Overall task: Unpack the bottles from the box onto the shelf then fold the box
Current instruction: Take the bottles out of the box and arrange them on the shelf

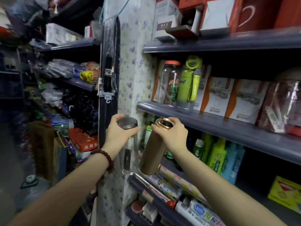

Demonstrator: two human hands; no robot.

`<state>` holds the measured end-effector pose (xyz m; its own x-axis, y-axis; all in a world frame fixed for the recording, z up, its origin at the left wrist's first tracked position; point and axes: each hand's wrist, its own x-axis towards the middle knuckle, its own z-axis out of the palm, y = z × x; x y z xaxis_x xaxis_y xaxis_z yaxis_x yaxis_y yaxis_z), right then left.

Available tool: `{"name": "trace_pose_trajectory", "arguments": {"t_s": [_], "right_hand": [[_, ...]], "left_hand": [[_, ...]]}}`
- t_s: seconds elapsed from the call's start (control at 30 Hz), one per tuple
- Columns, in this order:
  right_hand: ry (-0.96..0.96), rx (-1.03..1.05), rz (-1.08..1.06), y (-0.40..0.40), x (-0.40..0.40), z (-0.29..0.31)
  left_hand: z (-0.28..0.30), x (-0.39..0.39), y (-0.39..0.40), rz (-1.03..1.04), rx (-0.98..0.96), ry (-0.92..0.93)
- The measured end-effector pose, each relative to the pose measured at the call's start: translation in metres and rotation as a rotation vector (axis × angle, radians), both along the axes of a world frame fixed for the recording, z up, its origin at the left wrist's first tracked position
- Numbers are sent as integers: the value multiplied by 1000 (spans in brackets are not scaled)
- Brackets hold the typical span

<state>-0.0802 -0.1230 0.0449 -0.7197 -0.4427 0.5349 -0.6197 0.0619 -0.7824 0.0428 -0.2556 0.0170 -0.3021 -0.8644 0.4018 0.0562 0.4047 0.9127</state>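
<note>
You hold two bottles by their caps, raised just below the front edge of the grey shelf (pixel 211 126): your left hand (pixel 119 132) grips a clear glass bottle (pixel 129 154), your right hand (pixel 172 136) a tilted gold flask (pixel 152 155), probably for shelving.

Your left hand (pixel 119 132) grips a clear bottle (pixel 128 149) by its dark cap; your right hand (pixel 172 136) grips a gold bottle (pixel 151 154), tilted, just beside it. The shelf (pixel 228 126) runs toward 2 o'clock.
</note>
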Motion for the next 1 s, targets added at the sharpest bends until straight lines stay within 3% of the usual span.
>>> {"name": "trace_pose_trajectory", "arguments": {"t_s": [0.53, 1.0], "right_hand": [[-56, -268, 4, 40, -43, 92], [-56, -519, -160, 103, -73, 154]], "left_hand": [[110, -65, 49, -165, -101, 244], [183, -108, 110, -185, -306, 413]]}}
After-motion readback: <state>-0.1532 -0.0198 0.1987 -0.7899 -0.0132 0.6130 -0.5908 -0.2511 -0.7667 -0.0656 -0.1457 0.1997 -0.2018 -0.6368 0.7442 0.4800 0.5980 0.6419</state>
